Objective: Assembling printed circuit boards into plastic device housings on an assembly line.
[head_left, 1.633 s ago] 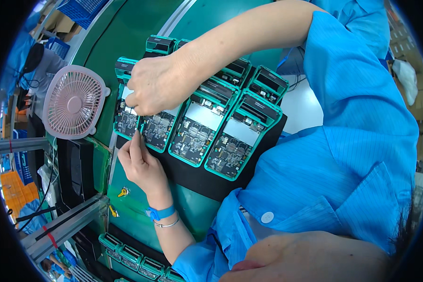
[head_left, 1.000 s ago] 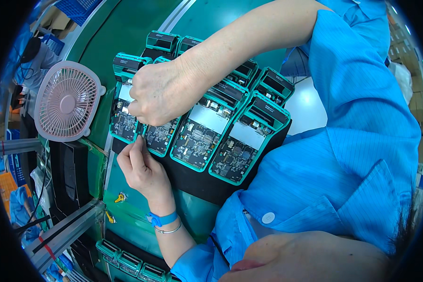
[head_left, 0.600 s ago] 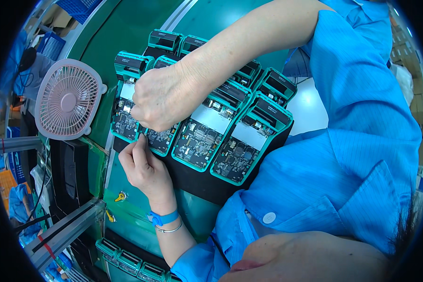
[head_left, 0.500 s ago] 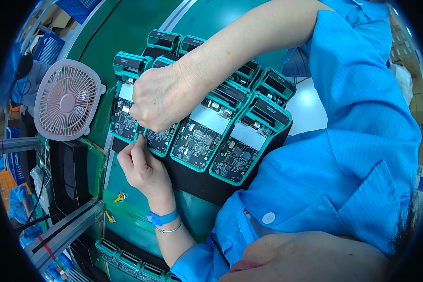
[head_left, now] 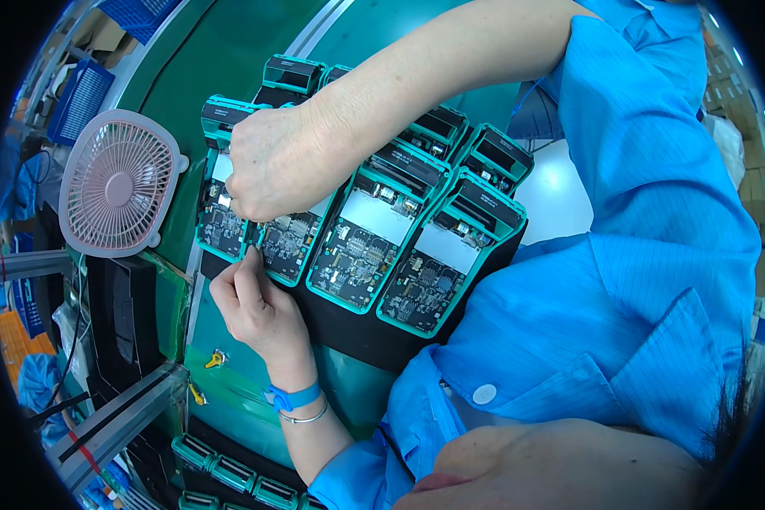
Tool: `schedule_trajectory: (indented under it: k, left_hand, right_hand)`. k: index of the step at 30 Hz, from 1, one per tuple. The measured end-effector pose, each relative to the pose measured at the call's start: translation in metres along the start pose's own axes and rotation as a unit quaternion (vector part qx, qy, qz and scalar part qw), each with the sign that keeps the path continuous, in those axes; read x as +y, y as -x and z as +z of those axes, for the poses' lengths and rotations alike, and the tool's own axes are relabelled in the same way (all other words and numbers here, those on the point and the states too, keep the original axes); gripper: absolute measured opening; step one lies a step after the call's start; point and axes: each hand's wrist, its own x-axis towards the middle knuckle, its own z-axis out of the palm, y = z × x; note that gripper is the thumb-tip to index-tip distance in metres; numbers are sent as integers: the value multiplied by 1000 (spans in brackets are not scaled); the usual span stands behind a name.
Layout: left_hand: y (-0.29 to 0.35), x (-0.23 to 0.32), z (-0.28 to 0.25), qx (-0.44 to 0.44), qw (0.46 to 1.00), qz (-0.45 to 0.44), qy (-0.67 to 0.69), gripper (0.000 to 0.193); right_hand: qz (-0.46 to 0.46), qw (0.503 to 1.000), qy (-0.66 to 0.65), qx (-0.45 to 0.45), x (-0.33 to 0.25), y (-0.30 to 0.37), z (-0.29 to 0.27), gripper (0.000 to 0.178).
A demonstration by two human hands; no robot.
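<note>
Several teal-framed handheld devices with bare circuit boards stand in rows on a black mat. My right hand is closed in a fist over the upper part of the second front device, hiding much of it. Whatever those fingers hold is out of sight beneath the hand. Below it, my left hand, with a blue strap on its wrist, pinches at the lower left corner of the same device, beside the leftmost device. What lies between its fingertips is too small to make out.
A pink fan stands left of the devices. Yellow wing-shaped pieces lie on the green table, near a metal frame bar. More teal devices sit at the lower edge. Blue baskets are at the far left.
My right hand has shifted slightly up and left, baring more of the second device's board. My left hand keeps nearly the same place and pinch.
</note>
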Motion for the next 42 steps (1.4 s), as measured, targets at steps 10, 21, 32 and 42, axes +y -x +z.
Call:
schedule_trajectory:
  k: [10,21,32,42]
  left_hand:
    - [4,-3,-5,-14,1000,-15,-11,25]
    - [0,0,1,-2,1000,-10,-6,17]
    - [-1,0,1,-8,1000,-4,-8,20]
    - [-1,3,5,8,1000,-18,-4,12]
  right_hand:
    - [2,999,-8,31,0,-5,-5,22]
    - [-18,999,-18,20,11,-6,-4,18]
    - [-21,1000,-15,4,11,-7,-8,19]
    - [-7,999,-42,28,12,-5,-4,19]
